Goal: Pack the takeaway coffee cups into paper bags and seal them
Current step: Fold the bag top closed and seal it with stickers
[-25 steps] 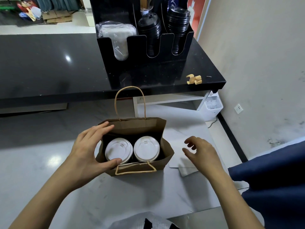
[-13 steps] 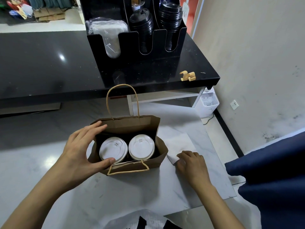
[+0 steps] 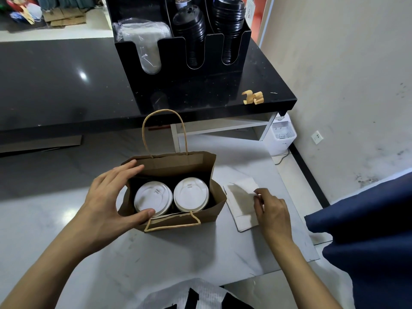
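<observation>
My left hand (image 3: 107,197) is spanning the brown paper bag (image 3: 178,216), steadying it, while my right hand (image 3: 270,208) is pinching a white sheet (image 3: 242,198) beside the bag, likely for sealing.

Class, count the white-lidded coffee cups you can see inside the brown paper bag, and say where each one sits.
2. One white-lidded cup sits on the left side of the brown paper bag, the other on the right, side by side. None seems hidden.

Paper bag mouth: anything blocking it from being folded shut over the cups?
Nothing visible sticks up past the rim. Both white-lidded cups sit below the top edge of the paper bag. The left hand spans the bag's left end, thumb at the near rim. The right hand pinches the white sheet beside the bag.
</observation>
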A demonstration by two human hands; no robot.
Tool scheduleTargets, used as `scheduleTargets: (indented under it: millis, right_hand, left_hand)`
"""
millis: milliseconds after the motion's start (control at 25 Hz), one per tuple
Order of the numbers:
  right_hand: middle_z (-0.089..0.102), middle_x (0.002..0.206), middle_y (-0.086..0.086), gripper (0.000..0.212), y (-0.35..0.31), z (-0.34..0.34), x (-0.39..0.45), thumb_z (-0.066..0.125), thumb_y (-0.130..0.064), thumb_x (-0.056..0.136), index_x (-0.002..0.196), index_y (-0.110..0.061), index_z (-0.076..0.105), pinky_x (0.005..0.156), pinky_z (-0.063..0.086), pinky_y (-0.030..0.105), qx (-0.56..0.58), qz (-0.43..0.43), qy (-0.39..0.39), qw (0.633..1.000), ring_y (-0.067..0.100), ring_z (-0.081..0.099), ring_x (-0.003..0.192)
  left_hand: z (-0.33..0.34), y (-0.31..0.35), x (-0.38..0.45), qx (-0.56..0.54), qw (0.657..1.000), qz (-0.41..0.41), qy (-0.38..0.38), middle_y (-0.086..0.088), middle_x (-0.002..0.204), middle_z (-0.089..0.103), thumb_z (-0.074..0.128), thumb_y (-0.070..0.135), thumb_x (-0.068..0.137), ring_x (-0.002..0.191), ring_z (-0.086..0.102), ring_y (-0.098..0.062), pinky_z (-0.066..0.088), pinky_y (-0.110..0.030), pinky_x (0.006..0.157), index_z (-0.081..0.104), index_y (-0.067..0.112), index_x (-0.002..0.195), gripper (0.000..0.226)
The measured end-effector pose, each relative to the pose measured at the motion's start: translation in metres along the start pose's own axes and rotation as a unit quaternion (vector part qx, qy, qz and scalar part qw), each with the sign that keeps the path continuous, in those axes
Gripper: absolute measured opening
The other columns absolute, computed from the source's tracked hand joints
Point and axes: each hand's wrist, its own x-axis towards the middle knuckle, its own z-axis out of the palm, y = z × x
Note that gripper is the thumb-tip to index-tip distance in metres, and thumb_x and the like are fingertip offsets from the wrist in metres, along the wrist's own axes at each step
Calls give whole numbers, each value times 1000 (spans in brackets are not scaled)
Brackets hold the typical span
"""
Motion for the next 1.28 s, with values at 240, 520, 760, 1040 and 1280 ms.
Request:
scheduleTargets:
  millis: [240, 520, 760, 1040, 1280]
  right_hand:
    - [54, 72, 4, 19, -3, -10, 1, 64, -6, 95, 103, -15, 48, 53, 34, 33, 20, -45, -5, 999, 29, 46, 57]
    - [58, 81, 3, 21, -8, 12, -20, 67, 6, 70, 78, -13, 63, 63, 34, 36, -99, -156, -87, 979, 29, 52, 63]
    - [59, 76, 3, 17, -20, 22, -47, 75, -28, 80, 82, -16, 63, 68, 41, 41, -152, -100, -134, 974, 29, 54, 70]
    - [52, 65, 3, 25, -19, 23, -37, 79, -3, 72, 70, -15, 57, 62, 40, 40, -156, -77, -125, 977, 29, 51, 60]
    - [53, 70, 2, 53, -23, 2, -24, 55, 11, 83, 127, -18, 53, 62, 46, 40, -18, -42, -106, 993, 31, 53, 63]
  left_hand:
    - [1, 0, 0, -2, 1000, 7, 7, 24, 156, 33, 73, 62, 63, 144, 28, -13, 27, -35, 111, 42, 39, 148, 94]
    - [0, 2, 0, -3, 1000, 1, 0, 23, 157, 32, 72, 64, 63, 144, 26, -13, 28, -40, 113, 42, 39, 148, 94]
    - [-1, 2, -2, -2, 1000, -8, -5, 25, 157, 28, 71, 66, 64, 145, 24, -14, 28, -44, 115, 41, 39, 149, 94]
    - [0, 1, -1, -3, 1000, -5, -5, 25, 157, 27, 70, 66, 64, 146, 23, -14, 29, -45, 115, 40, 40, 149, 94]
    - [1, 1, -1, 1, 1000, -6, -1, 24, 157, 27, 77, 70, 67, 146, 24, -15, 29, -46, 116, 40, 40, 149, 95]
